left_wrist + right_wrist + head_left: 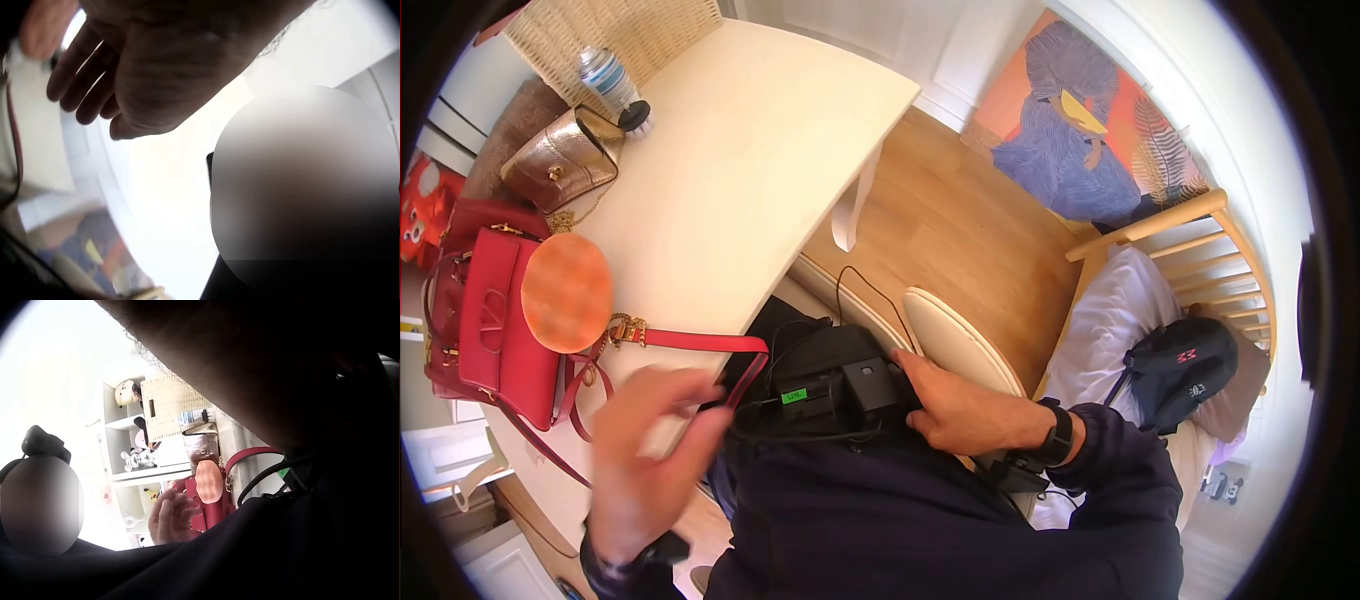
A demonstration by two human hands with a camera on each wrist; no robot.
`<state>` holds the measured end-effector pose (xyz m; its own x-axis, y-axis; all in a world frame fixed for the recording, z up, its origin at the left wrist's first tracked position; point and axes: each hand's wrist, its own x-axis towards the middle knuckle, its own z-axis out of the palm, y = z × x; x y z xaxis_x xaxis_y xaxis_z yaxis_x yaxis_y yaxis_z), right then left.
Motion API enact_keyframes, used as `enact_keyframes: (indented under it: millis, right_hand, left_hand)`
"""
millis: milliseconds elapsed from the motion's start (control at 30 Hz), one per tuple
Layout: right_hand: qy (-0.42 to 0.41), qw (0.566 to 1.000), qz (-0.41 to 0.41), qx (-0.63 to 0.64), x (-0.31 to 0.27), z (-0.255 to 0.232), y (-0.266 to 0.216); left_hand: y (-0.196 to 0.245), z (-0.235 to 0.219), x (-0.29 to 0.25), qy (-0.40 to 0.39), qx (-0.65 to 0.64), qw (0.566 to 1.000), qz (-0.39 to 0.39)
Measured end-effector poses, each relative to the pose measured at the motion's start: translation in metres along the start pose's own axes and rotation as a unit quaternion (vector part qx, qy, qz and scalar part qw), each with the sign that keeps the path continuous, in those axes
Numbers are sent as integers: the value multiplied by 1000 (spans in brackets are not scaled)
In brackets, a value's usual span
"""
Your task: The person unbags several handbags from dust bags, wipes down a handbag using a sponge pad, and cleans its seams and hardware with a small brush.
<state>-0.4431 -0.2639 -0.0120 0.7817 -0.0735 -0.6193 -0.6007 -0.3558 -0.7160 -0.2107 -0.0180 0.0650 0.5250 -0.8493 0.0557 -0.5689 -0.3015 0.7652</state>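
My left hand (650, 450), blurred in the head view, hovers over the near table edge with its fingers loosely bent and nothing between them. Its fingers (81, 84) hang relaxed in the left wrist view. Close to the fingertips runs the red strap (690, 341) of a red handbag (510, 325) lying on the table. An orange oval shape (567, 293) overlaps the bag. At my lap, my right hand (965, 405) touches the end of a black box-like device (868, 385); some of its fingers are hidden. Beside this box are black cables and a green label (796, 396).
A gold purse (565, 160), a blue-labelled bottle (605, 75) and a wicker basket (605, 35) stand at the far left of the cream table (750, 120). A round cream seat (960, 335) is at my right, before a bed with a black cap (1185, 365).
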Motion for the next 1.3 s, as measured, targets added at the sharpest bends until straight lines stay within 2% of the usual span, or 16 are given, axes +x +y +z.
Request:
enact_keyframes:
  millis: [67,100,167,233,267,333,400,533,600,733,800,1000,1033,1100,1300]
  right_hand:
    - [7,1000,-11,0,1,3,6]
    - [10,1000,-23,-2,1,3,9]
    - [11,1000,-22,-19,1,2,5]
    - [9,999,-21,-36,4,3,3]
    - [14,999,-16,-38,5,5,5]
    - [20,999,-6,-38,6,10,9]
    - [28,997,-6,-78,7,13,12]
    - [37,996,-11,-79,4,12,11]
    - [-11,993,-66,-96,2,5,14]
    - [-19,988,-20,-153,2,5,2]
    - [23,970,-69,-233,3,8,5]
    - [62,939,-113,-319,20,5,2]
    - [64,939,-113,-320,24,8,4]
    - [93,904,-118,-400,32,13,8]
    - [108,884,-72,-449,34,19,8]
  left_hand:
    - [-6,38,41,-117,-16,992,37]
    - [-7,54,62,-184,-8,982,31]
    - [-25,96,95,-248,9,964,97]
    - [-45,135,112,-258,86,946,178]
    - [-44,147,121,-259,84,946,178]
    - [-38,167,134,-430,114,892,83]
    - [-42,177,132,-431,106,891,90]
    - [-47,173,129,-440,65,891,91]
    - [-48,170,127,-433,72,893,101]
    - [-50,170,121,-410,83,899,132]
    - [-46,167,121,-411,82,899,124]
    - [-46,166,121,-413,61,901,117]
    - [-45,164,121,-418,52,900,114]
    - [-49,166,121,-413,49,902,118]
    - [-54,169,117,-411,55,903,111]
